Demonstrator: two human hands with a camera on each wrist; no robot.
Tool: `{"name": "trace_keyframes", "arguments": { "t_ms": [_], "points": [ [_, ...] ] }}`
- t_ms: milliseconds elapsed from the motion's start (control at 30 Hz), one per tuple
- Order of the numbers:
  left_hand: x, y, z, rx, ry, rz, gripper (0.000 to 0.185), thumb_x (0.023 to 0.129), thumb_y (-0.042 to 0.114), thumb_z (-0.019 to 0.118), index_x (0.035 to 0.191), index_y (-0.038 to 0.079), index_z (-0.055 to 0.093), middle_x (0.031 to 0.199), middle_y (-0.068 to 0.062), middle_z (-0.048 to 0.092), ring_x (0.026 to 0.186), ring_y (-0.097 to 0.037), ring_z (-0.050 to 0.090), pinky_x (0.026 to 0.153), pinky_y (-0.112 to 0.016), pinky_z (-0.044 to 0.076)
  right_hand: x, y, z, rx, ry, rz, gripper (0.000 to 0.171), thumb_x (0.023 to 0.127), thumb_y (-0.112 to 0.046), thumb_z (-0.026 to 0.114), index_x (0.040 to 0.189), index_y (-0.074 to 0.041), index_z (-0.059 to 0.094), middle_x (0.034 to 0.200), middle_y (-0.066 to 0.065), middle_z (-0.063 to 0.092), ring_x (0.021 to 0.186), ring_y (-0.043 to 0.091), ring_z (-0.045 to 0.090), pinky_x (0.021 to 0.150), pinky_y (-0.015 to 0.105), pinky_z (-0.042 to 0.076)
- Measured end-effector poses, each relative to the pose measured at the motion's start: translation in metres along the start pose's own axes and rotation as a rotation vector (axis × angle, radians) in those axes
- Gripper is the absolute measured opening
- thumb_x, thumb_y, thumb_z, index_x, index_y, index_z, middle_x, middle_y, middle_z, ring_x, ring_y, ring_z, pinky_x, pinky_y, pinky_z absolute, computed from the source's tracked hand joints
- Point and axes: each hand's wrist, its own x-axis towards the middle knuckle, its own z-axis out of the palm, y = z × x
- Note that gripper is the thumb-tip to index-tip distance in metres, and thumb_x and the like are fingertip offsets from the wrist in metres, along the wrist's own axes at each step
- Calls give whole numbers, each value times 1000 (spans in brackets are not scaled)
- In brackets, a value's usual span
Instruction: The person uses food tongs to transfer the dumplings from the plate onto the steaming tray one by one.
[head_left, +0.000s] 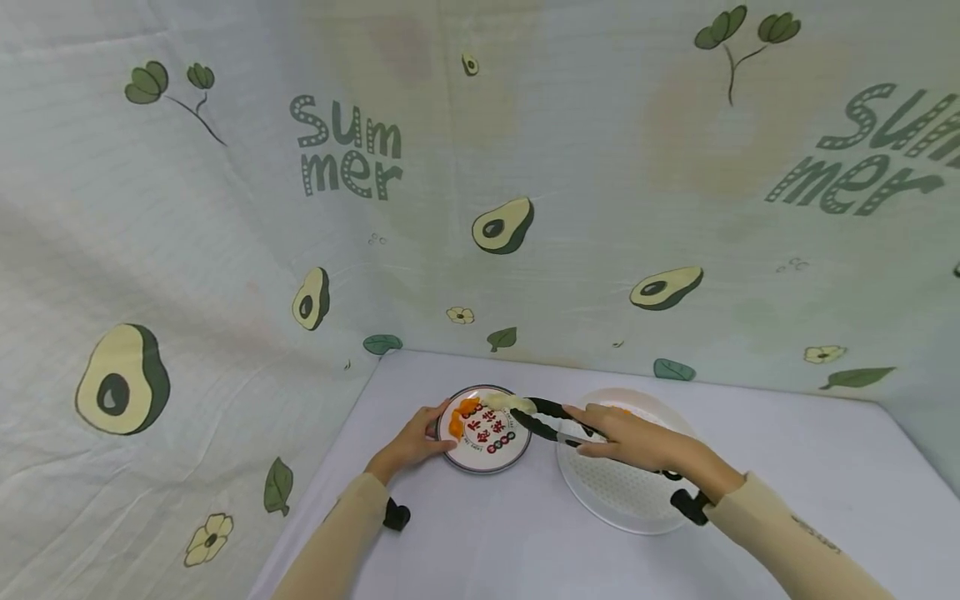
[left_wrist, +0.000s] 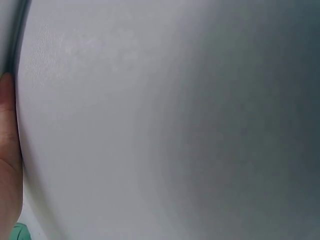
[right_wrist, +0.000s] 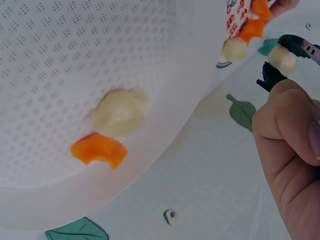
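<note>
Right hand [head_left: 626, 440] squeezes black tongs [head_left: 551, 421] pinching a pale dumpling [head_left: 510, 403] over the small printed plate [head_left: 486, 442], near the worktop's back edge, steadied by left-hand fingers [head_left: 423, 433]; slackened grip could drop it.

At centre frame, a white small plate [head_left: 501, 457] with red lettering holds orange pieces [head_left: 459, 418]; right of it, a white dotted tray [head_left: 622, 492]; black-tipped tongs [head_left: 551, 419]; an avocado-print cloth [head_left: 225, 250] behind.
</note>
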Motion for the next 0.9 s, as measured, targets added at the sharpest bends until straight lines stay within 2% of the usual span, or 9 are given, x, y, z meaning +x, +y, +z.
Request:
{"name": "trace_keyframes", "arguments": {
  "t_ms": [100,167,233,333,400,467,633,833,900],
  "points": [
    [0,-1,0,12,3,-5,86,85,25,81,157,19,34,133,-12,48,97,-19,51,90,-38,45,-15,2,-4,-8,29,-7,71,102,-45,54,152,2,36,110,-1,59,94,14,54,84,39,46],
    [0,-1,1,20,2,-3,86,85,25,81,157,18,34,134,-12,47,97,-20,50,89,-38,45,-24,4,-6,6,43,6,69,102,-43,54,152,2,36,128,11,58,113,26,56,94,48,45],
    [-1,0,1,22,3,0,86,85,26,81,156,17,35,134,-13,47,97,-20,49,88,-39,45,-31,7,-6,20,56,20,70,102,-42,55,152,2,36,143,20,49,129,38,48,101,57,39],
    [-3,2,0,12,5,-2,86,85,24,82,156,16,35,134,-13,47,96,-21,49,88,-39,44,-41,12,-7,24,63,31,72,102,-44,54,151,4,35,150,23,42,135,45,39,103,61,36],
    [-4,4,0,5,7,-5,86,84,23,82,156,15,36,133,-13,47,96,-21,49,87,-39,44,-46,15,-7,13,65,26,73,102,-45,54,150,6,35,146,21,47,130,39,47,101,56,41],
    [-5,5,0,-1,8,-4,85,84,22,82,156,14,36,133,-13,47,95,-20,50,88,-39,44,-52,17,-7,5,64,17,72,102,-43,54,150,7,35,132,14,57,114,27,57,93,45,47],
    [-6,5,0,6,11,14,85,84,21,82,156,13,36,133,-13,48,95,-20,50,88,-39,45,-63,23,-8,2,62,13,70,102,-40,55,151,5,34,99,-8,53,83,6,47,77,30,43],
    [-6,7,1,8,7,12,85,84,22,82,156,14,36,131,-12,48,95,-20,50,88,-38,44,-74,28,-5,13,45,67,72,101,-42,56,151,5,35,93,-6,47,79,5,45,72,28,39],
    [-5,7,1,10,7,12,85,84,22,82,156,14,36,131,-12,48,95,-20,49,87,-38,44,-77,29,-4,15,42,89,72,101,-44,56,150,5,37,101,-1,54,88,9,51,76,32,44]
  ]
}}
